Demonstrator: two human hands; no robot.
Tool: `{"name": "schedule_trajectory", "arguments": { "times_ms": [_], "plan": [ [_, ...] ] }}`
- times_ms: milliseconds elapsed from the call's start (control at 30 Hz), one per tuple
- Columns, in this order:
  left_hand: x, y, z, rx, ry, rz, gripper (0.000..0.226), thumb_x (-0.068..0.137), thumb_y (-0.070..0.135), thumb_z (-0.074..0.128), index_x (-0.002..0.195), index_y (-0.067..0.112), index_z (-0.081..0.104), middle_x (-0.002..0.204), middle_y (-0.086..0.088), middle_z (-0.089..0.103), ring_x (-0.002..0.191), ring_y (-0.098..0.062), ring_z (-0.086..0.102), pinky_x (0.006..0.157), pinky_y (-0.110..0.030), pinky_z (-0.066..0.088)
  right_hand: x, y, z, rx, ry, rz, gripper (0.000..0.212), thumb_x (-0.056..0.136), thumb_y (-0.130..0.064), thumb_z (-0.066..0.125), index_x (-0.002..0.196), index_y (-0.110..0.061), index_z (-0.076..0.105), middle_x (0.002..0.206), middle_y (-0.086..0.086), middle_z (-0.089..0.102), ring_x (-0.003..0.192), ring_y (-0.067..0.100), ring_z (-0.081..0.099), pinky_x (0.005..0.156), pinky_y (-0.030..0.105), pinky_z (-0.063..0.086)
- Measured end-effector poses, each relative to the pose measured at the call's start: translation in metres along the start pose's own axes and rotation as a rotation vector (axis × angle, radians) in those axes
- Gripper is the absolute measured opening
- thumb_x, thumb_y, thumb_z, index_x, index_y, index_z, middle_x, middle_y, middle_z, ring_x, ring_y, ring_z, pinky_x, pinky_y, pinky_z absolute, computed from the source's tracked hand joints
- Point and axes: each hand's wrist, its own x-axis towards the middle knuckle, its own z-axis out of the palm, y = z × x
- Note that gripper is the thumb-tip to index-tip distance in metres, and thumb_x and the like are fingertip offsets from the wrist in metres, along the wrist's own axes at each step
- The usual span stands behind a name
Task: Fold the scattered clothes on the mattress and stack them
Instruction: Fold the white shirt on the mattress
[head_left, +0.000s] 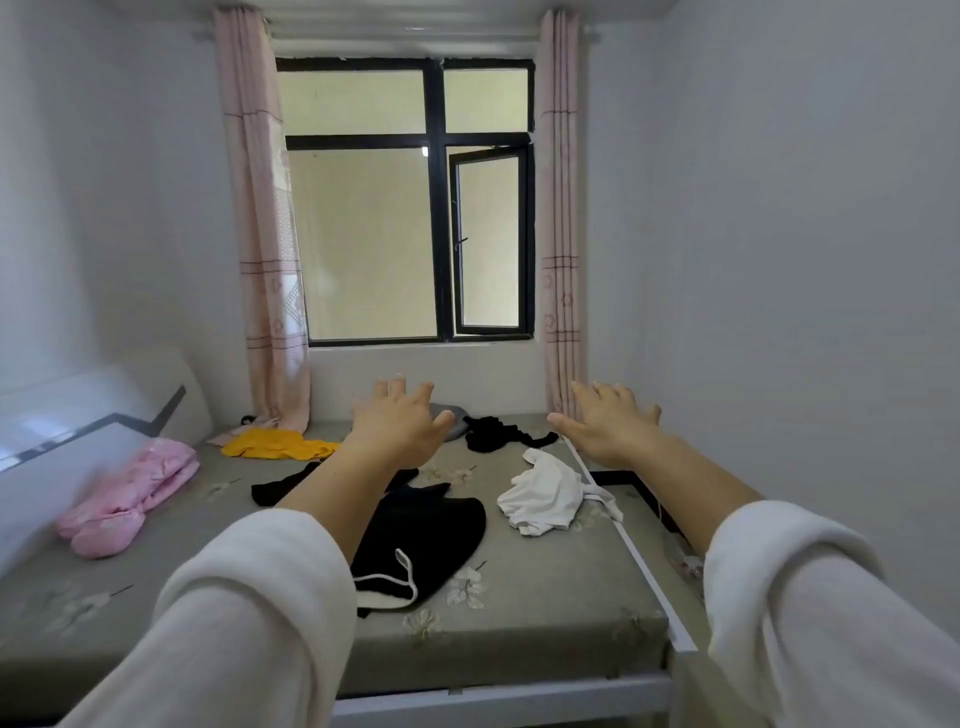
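Note:
A grey flowered mattress (545, 587) carries scattered clothes. A black garment with a white drawstring (426, 540) lies in the middle, partly under my left forearm. A crumpled white garment (545, 493) sits to its right. Further back lie a small black piece (498, 434), a yellow garment (275, 444) and, at the left, a pink garment (130, 493). My left hand (400, 423) and my right hand (608, 423) are stretched out above the mattress, fingers spread, holding nothing.
A white headboard (78, 447) stands along the left. A window (415, 208) with pink curtains (265, 234) fills the far wall. A white strip (634, 551) runs along the mattress's right edge, beside the right wall. A grey round object (454, 423) peeks out behind my left hand.

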Motion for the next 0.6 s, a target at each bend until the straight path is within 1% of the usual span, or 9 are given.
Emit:
{"name": "schedule_trajectory", "arguments": {
  "times_ms": [167,300,433,600],
  "plan": [
    [0.03,0.009,0.012,0.029,-0.009,0.009,0.06,0.098,0.05,0.026,0.151,0.023,0.017,0.158,-0.011,0.012,0.144,-0.032,0.008,0.112,-0.056,0.017,0.023,0.014,0.002,-0.024,0.017,0.008,0.071,0.096,-0.06,0.027,0.153,-0.023,0.008,0.16,0.005,0.009,0.147,0.027,0.003,0.112,0.062,0.008],
    [0.062,0.033,0.027,0.041,-0.006,0.017,0.059,0.098,0.049,0.028,0.149,0.021,0.02,0.156,-0.013,0.017,0.142,-0.033,0.012,0.111,-0.056,0.021,0.053,0.04,0.006,-0.049,0.026,0.003,0.07,0.096,-0.06,0.026,0.153,-0.023,0.007,0.16,0.004,0.009,0.147,0.026,0.005,0.112,0.061,0.009],
    [0.099,0.072,0.046,0.029,-0.014,0.029,0.059,0.099,0.048,0.028,0.15,0.02,0.019,0.155,-0.014,0.017,0.143,-0.034,0.011,0.112,-0.057,0.019,0.089,0.076,0.005,-0.068,0.037,0.0,0.07,0.096,-0.061,0.027,0.152,-0.023,0.009,0.159,0.002,0.013,0.145,0.026,0.01,0.112,0.061,0.012],
    [0.161,0.135,0.067,0.004,-0.001,0.019,0.058,0.098,0.047,0.029,0.149,0.02,0.02,0.154,-0.013,0.02,0.142,-0.033,0.015,0.112,-0.055,0.022,0.141,0.136,-0.001,-0.102,0.033,-0.029,0.069,0.097,-0.059,0.026,0.152,-0.021,0.012,0.158,0.003,0.017,0.144,0.027,0.014,0.111,0.059,0.015]
  ]
}}
